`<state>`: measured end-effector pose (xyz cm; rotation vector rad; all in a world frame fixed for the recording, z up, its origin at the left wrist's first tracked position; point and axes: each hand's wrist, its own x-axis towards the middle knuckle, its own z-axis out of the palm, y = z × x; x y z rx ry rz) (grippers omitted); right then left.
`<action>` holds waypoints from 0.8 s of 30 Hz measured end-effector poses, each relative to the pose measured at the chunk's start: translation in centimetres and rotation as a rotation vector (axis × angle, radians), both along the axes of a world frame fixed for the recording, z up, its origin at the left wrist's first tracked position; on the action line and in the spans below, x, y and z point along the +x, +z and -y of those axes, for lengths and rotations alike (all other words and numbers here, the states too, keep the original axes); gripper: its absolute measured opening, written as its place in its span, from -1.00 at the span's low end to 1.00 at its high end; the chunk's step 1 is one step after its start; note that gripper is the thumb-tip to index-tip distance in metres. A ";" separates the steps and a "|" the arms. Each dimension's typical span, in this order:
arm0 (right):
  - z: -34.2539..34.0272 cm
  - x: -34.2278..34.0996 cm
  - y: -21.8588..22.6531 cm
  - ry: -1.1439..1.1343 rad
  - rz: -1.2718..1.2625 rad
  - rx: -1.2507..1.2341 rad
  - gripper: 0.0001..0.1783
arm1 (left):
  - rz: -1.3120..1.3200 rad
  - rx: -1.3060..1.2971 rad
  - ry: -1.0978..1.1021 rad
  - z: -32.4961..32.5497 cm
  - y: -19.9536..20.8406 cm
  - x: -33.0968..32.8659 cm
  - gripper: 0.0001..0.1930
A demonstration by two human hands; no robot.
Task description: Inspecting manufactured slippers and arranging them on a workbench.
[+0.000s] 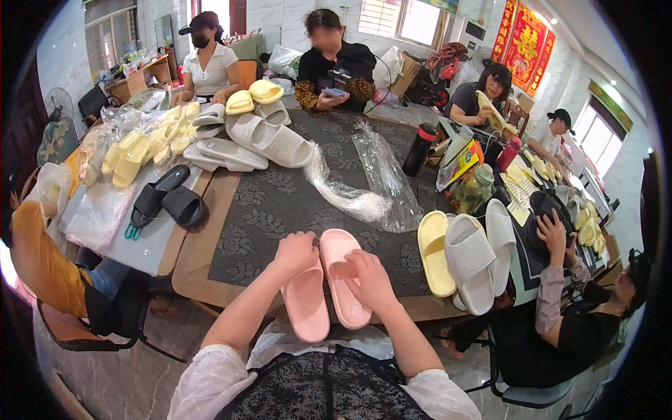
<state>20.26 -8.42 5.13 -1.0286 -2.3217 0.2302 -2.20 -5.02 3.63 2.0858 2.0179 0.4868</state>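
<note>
A pair of pink slippers lies at the near edge of the table, heels toward me. My left hand [297, 253] is closed over the strap end of the left pink slipper [309, 313], hiding most of its strap. The right pink slipper [351, 309] lies beside it, its toe a little farther forward. My right hand [371, 279] grips this one at the outer side of its strap, fingers bent over the edge. A small pale mark shows on its heel end.
Right of me stand a yellow slipper [437, 253] and grey slippers [471, 264]. Clear plastic wrap [385, 183] lies ahead on the dark patterned mat [259, 231]. Grey slippers [269, 139], black slippers [185, 206] and yellow slippers [129, 162] are leftward. A black bottle [419, 149] stands back right. Several people sit around.
</note>
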 end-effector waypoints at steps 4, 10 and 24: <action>2.3 1.4 1.6 -0.028 0.023 -0.088 -0.47 | 0.107 -0.143 -0.079 -1.8 0.2 0.8 -0.76; 2.8 2.6 3.2 -0.077 0.080 -0.218 -0.60 | 0.071 -0.148 -0.017 -3.0 -0.6 2.7 -0.84; -7.5 -3.5 -1.4 -0.166 -0.479 -0.524 -0.65 | 0.818 0.224 0.099 -2.0 -3.1 3.7 -0.84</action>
